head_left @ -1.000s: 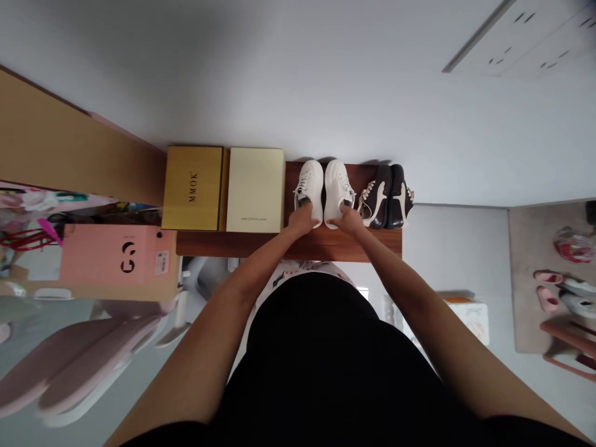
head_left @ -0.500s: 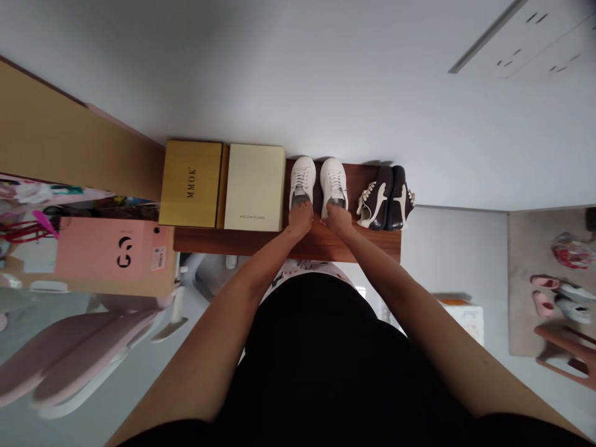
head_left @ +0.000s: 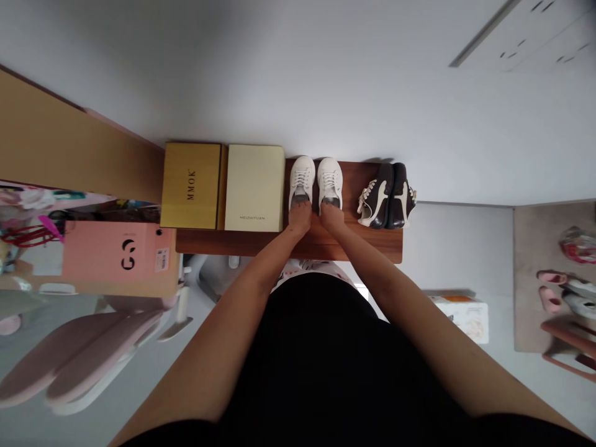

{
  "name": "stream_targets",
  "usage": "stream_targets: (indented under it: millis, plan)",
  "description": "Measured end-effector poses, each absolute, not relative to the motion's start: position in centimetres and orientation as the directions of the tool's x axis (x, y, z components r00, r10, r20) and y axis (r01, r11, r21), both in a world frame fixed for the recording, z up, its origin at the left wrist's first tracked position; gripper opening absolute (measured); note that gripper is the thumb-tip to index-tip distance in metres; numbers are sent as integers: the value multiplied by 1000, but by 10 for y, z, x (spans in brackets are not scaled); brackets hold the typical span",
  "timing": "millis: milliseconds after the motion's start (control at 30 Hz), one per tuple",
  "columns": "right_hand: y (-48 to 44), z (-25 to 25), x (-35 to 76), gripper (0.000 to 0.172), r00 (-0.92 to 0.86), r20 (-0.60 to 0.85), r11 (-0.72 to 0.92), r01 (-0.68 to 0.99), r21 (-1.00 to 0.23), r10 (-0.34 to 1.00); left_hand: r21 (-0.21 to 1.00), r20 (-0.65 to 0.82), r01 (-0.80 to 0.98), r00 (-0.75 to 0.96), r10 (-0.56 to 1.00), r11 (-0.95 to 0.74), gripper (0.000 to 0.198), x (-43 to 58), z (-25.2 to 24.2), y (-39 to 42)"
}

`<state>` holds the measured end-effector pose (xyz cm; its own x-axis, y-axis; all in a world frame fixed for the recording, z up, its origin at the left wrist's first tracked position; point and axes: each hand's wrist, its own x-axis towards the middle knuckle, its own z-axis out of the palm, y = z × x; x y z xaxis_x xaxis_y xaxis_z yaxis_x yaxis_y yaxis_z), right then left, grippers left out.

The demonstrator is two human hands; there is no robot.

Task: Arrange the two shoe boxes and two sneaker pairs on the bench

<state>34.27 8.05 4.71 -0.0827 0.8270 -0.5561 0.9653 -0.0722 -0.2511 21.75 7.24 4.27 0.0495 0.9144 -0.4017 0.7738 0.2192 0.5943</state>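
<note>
Grip: left hand (head_left: 300, 218) and right hand (head_left: 331, 216) pressed closed on the heels, right now!
Sneakers: left white sneaker (head_left: 302, 181) and right white sneaker (head_left: 329, 180) sitting side by side on the wooden tabletop (head_left: 358, 247).
Boxes: gold MMOK box (head_left: 190, 185) and cream MEIZHIYUAN box (head_left: 254, 188) shut just beside them, contents hidden.

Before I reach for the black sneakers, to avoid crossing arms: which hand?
Right hand: it's at the heel of the nearer white sneaker, beside the black pair; the left hand is farther.

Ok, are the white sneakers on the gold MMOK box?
No, the white sneakers stand on the wooden shelf beside the cream box.
</note>
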Motion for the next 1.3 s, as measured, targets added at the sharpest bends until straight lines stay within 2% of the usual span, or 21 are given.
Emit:
stream_targets:
  millis: [200, 300, 367, 467, 567, 667, 733, 833, 933, 1000, 1133, 1300]
  plan:
    - [70, 60, 351, 31, -170, -483, 16, 952, -306, 859, 566, -414, 805, 94, 905, 176, 30, 212, 51, 68]
    - [53, 68, 370, 28, -217, -405, 51, 923, -382, 888, 540, -403, 829, 103, 909, 145, 29, 206, 62, 68]
    - [37, 71, 391, 27, -195, -338, 17, 885, -465, 921, 517, -420, 841, 90, 903, 157, 28, 202, 69, 67]
    - [9, 71, 431, 32, -27, -240, -127, 788, -603, 970, 498, -464, 851, 96, 881, 170, 26, 201, 77, 63]
    - [-13, 66, 481, 40, 286, -185, -336, 693, -637, 940, 532, -478, 841, 200, 856, 101, 22, 215, 81, 54]
    - [-19, 56, 534, 49, 554, -141, -515, 608, -604, 820, 623, -487, 782, 387, 783, 0, 21, 248, 76, 42]
    - [-14, 47, 565, 59, 622, -174, -599, 581, -552, 764, 685, -480, 728, 484, 732, -32, 28, 277, 69, 37]
    - [2, 33, 598, 69, 538, -339, -635, 611, -473, 771, 712, -451, 702, 482, 752, -23, 55, 322, 53, 37]
    - [17, 26, 607, 59, 401, -495, -621, 645, -445, 771, 681, -484, 732, 445, 754, 5, 72, 360, 38, 47]
    - [23, 27, 603, 52, 380, -523, -619, 660, -424, 763, 649, -538, 760, 446, 715, 14, 66, 377, 33, 55]
    - [26, 38, 591, 43, 348, -488, -562, 719, -409, 800, 548, -600, 836, 375, 706, 22, 53, 390, 33, 68]
    - [25, 52, 582, 34, 224, -411, -362, 883, -299, 884, 563, -508, 808, 502, 700, -171, 37, 384, 50, 76]
